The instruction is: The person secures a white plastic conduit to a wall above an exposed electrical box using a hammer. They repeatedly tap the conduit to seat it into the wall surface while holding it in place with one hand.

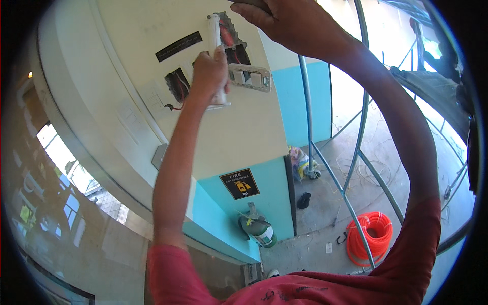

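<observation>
My left hand (211, 73) is closed around a long white plastic piece (214, 31) held upright against the cream wall; I cannot tell its exact kind. Beside it on the right is a cut-out wall opening (230, 33) with red conduit and wires inside. A white switch plate (249, 78) with two rockers sits tilted just right of my left hand. To the left, a smaller wall box (177, 85) has a red wire poking out. At the top edge my right hand (277, 18) is closed on a dark thing (252, 3), mostly out of frame.
Metal scaffold tubes (363, 127) stand close on my right. Below are a green fire extinguisher (258, 230) and its black sign (239, 183). An orange coil of conduit (369, 239) lies on the grey floor, with loose wire (373, 170) beyond. A glass pane (76, 203) is at left.
</observation>
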`<act>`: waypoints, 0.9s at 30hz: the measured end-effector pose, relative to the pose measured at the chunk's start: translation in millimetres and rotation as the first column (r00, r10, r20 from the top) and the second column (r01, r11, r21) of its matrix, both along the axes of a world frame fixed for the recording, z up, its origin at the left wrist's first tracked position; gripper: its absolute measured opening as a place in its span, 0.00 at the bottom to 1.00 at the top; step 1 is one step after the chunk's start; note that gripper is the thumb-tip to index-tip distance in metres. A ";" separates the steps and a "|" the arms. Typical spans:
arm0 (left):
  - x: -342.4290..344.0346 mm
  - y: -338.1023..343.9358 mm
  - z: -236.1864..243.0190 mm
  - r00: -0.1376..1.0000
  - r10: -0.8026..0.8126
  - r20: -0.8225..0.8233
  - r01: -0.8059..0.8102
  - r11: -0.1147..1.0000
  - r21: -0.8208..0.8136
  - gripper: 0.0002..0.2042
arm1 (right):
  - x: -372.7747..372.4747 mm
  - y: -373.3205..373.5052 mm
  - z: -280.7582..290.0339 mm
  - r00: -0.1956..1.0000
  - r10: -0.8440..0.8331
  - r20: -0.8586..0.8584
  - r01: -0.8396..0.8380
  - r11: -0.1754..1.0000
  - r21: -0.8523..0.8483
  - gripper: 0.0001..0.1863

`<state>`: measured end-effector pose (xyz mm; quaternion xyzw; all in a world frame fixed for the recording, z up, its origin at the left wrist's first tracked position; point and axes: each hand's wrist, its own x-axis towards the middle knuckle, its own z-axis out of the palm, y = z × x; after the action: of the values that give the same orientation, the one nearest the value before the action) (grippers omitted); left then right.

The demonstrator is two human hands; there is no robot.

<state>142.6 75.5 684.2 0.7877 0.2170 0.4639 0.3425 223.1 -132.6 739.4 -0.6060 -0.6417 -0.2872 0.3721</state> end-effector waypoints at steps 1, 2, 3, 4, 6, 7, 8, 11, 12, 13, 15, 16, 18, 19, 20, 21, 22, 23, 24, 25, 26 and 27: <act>10.7 -2.9 -7.9 1.000 -0.008 -0.003 0.008 1.000 -0.006 0.20 | 1.2 0.4 -0.9 1.000 -0.008 -0.003 0.008 1.000 -0.006 0.17; 19.1 -1.7 -15.9 0.996 0.067 0.056 -0.070 0.996 0.053 0.20 | 1.0 2.8 -0.9 1.000 0.005 -0.010 -0.005 1.000 -0.002 0.17; 26.1 -0.4 -23.7 0.983 0.138 0.118 -0.151 0.983 0.107 0.20 | 0.4 4.9 -1.2 1.000 0.018 -0.016 -0.018 1.000 0.002 0.17; 35.4 -0.3 -31.2 0.984 0.130 0.119 -0.143 0.984 0.102 0.20 | -0.7 3.0 -0.4 1.000 0.010 -0.014 -0.010 1.000 -0.002 0.17; 49.1 2.7 -44.7 0.935 0.275 0.225 -0.333 0.899 0.285 0.21 | -8.5 -1.8 3.6 0.999 -0.048 -0.015 0.047 0.998 -0.049 0.17; 52.9 -0.5 -47.2 0.898 0.337 0.283 -0.426 0.829 0.364 0.21 | -10.8 -2.9 5.2 0.999 -0.050 -0.015 0.049 0.997 -0.052 0.17; 54.4 -4.2 -50.2 0.901 0.352 0.255 -0.422 0.850 0.317 0.20 | -13.5 -4.2 6.8 0.999 -0.046 0.008 0.047 0.997 -0.060 0.17; 59.8 -4.1 -53.5 0.883 0.371 0.288 -0.459 0.815 0.355 0.16 | -29.7 -15.2 14.0 0.998 -0.062 -0.008 0.060 0.991 -0.116 0.18; 60.3 -3.4 -54.9 0.884 0.369 0.287 -0.456 0.818 0.352 0.16 | -32.1 -15.9 13.6 0.997 -0.072 -0.029 0.067 0.988 -0.141 0.18; 59.5 -4.8 -54.9 0.891 0.356 0.281 -0.438 0.838 0.325 0.16 | -34.4 -17.7 14.6 0.995 -0.084 -0.046 0.075 0.984 -0.161 0.18; 58.7 -7.8 -56.0 0.898 0.341 0.277 -0.418 0.859 0.296 0.15 | -29.4 -14.8 12.5 0.996 -0.062 -0.066 0.050 0.985 -0.165 0.17; 56.4 -10.9 -55.1 0.895 0.351 0.274 -0.425 0.857 0.292 0.15 | -26.3 -14.2 11.9 0.996 -0.052 -0.070 0.040 0.986 -0.160 0.17; 57.5 -12.9 -51.8 0.896 0.353 0.269 -0.425 0.858 0.289 0.15 | 9.5 8.4 3.0 0.998 -0.068 0.004 0.067 0.980 -0.188 0.17; 58.0 -11.1 -50.8 0.900 0.352 0.259 -0.422 0.851 0.311 0.15 | 29.0 22.3 -1.1 0.997 -0.077 0.028 0.081 0.976 -0.201 0.17; 58.7 -10.9 -50.7 0.902 0.354 0.248 -0.422 0.845 0.329 0.15 | 50.0 39.5 -2.1 0.980 -0.154 0.123 0.178 0.958 -0.224 0.17; 60.3 -10.5 -53.0 0.904 0.358 0.235 -0.420 0.847 0.325 0.15 | 61.4 49.4 -6.3 0.954 -0.217 0.208 0.266 0.933 -0.244 0.17; 62.0 -9.7 -53.1 0.903 0.361 0.234 -0.422 0.848 0.320 0.15 | 55.2 44.8 -4.0 0.954 -0.215 0.208 0.265 0.931 -0.252 0.17; 62.4 -8.7 -52.6 0.900 0.367 0.237 -0.428 0.846 0.319 0.16 | 40.3 33.4 4.8 0.968 -0.165 0.188 0.211 0.942 -0.262 0.17; 63.3 -11.3 -53.0 0.902 0.362 0.234 -0.423 0.847 0.322 0.16 | 25.8 17.7 11.6 0.979 -0.125 0.164 0.166 0.950 -0.265 0.18; 62.0 -12.3 -51.8 0.903 0.365 0.227 -0.421 0.854 0.305 0.16 | 7.5 2.8 13.9 0.979 -0.126 0.163 0.166 0.951 -0.261 0.18; 58.8 -12.4 -50.1 0.902 0.371 0.222 -0.424 0.859 0.287 0.16 | -14.3 -12.4 12.9 0.996 -0.077 0.048 0.086 0.971 -0.225 0.19; 56.7 -11.4 -48.9 0.899 0.375 0.226 -0.429 0.855 0.290 0.16 | -5.7 -5.7 12.2 0.998 -0.005 0.056 0.015 0.981 -0.193 0.19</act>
<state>199.3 64.1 635.4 0.7309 0.2673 0.6171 0.1162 217.4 -138.3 751.6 -0.6344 -0.6735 -0.2418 0.2922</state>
